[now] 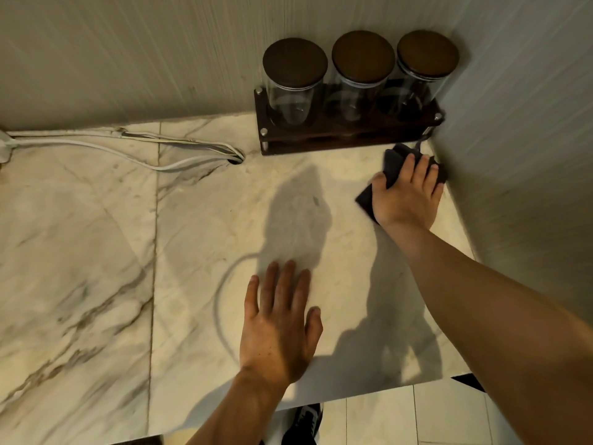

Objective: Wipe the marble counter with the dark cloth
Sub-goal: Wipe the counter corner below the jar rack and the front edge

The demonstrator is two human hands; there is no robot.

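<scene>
While right hand [407, 191] presses dark cloth [393, 165], three jars [359, 80] look empty.

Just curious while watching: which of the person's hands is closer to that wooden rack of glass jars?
The right hand. It presses the dark cloth on the counter just in front of the jar rack, near its right end. The left hand lies flat on the marble, much farther toward the front edge.
</scene>
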